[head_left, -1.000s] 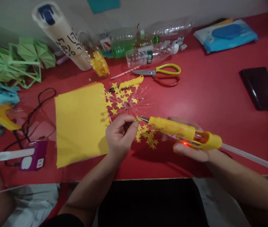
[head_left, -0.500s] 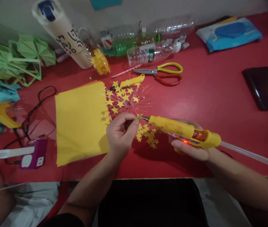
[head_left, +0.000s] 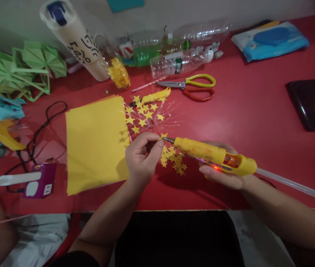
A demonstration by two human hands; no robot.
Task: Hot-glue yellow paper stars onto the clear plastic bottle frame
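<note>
Between the thumb and finger of my left hand is pinched a small yellow paper star. My right hand grips a yellow hot glue gun, its red light lit and a clear glue stick sticking out of the back. The metal nozzle meets the star, or is very close to it. Below the nozzle lies a heap of yellow stars. Beyond my left hand, more stars are spread on a clear plastic bottle piece cut into strips.
Left of my hand lies a stack of yellow paper. Behind are a yellow cutter, scissors, plastic bottles and a tumbler. A wipes pack and black phone-like device sit right; another glue gun lies left.
The glue gun in my right hand has shifted slightly left, its nozzle tip now further over the star. My left hand has stayed nearly still.
</note>
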